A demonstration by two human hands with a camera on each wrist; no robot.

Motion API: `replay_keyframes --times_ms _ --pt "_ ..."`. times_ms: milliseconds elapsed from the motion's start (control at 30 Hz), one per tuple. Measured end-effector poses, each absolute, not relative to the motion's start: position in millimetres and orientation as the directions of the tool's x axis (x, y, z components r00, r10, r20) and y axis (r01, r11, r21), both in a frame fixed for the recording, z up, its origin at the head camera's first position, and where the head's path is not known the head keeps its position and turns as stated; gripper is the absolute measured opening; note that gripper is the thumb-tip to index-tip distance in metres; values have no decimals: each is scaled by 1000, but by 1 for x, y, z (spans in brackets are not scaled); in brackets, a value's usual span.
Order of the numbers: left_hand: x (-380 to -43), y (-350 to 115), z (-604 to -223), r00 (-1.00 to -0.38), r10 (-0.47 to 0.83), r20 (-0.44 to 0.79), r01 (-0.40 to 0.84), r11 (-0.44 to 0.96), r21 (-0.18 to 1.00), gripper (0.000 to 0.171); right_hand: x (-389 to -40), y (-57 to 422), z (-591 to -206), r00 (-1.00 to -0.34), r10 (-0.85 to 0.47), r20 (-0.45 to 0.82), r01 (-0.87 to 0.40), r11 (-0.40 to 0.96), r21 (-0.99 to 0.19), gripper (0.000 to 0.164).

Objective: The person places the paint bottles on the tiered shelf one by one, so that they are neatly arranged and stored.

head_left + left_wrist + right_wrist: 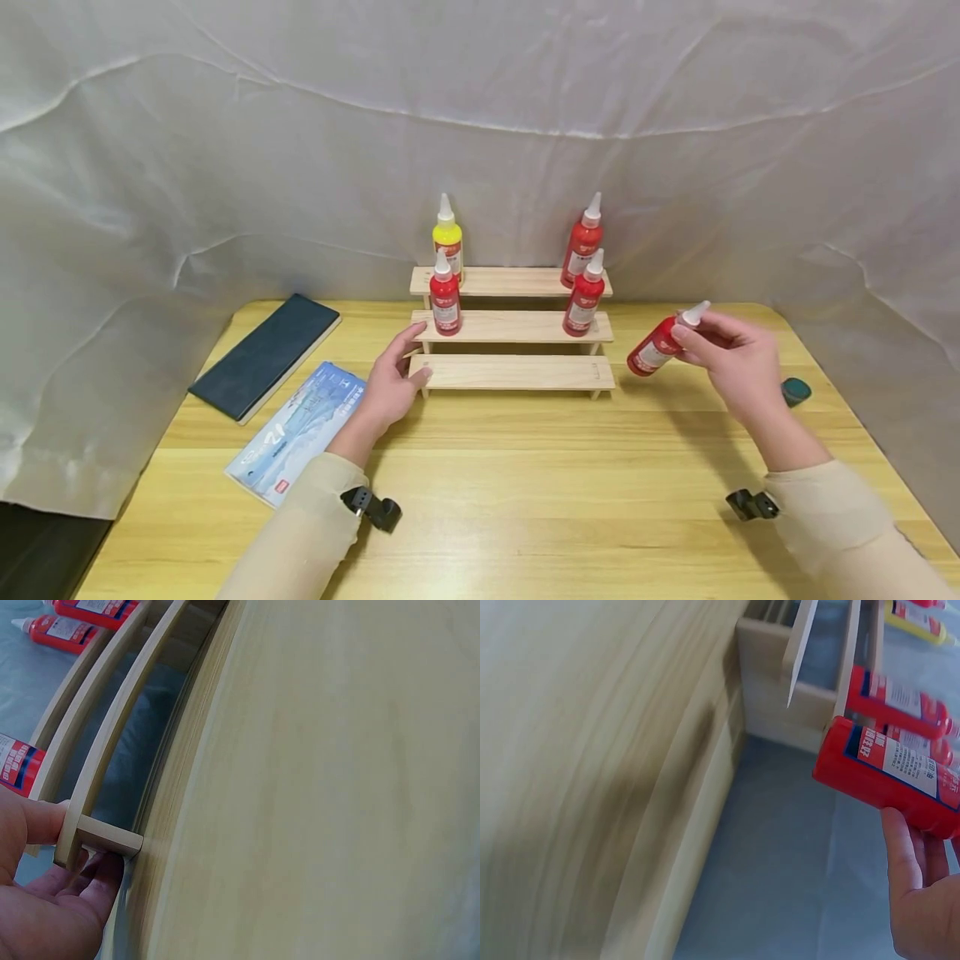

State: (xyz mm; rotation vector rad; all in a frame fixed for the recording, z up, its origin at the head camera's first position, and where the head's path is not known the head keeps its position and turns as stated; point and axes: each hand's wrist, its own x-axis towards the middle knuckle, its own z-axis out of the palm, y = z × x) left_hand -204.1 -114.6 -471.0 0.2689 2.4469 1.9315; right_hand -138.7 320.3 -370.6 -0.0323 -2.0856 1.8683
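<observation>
A three-step wooden display rack (pixel 513 372) stands at the back of the table. My left hand (pixel 392 379) grips the left end of its lowest step; in the left wrist view the thumb lies above the board and the fingers are under it. To the right of the rack, my right hand (pixel 738 358) holds a red squeeze bottle (pixel 654 346) with a white nozzle, tilted, off the table. A yellow bottle (pixel 447 236) stands on the top step at left, a red bottle (pixel 582 246) at right. Red bottles stand on the middle step, left (pixel 446 304) and right (pixel 584 305).
At the left of the table lie a dark notebook (pixel 266 354) and a blue-and-white booklet (pixel 300 429). A small dark green object (pixel 796 391) lies by the right wrist. Grey cloth (pixel 510 108) hangs behind the table and at its sides.
</observation>
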Motion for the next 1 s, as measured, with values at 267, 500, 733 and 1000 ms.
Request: replay_keyframes --times_ms 267,500,733,1000 --pt "-203 -114 -470 -986 141 87 118 224 967 69 -141 294 -368 -948 179 263 -233 174 -957 32" --pt "-203 -114 -469 -986 139 89 119 222 968 69 -148 267 -366 -950 100 297 -286 111 -952 27" --pt "-203 -113 -470 -985 143 97 126 213 969 70 -158 240 -363 -954 41 297 -285 191 -939 30" --pt "-203 -113 -469 -985 142 98 128 216 968 70 -171 212 -364 -960 -3 280 -275 195 -941 30"
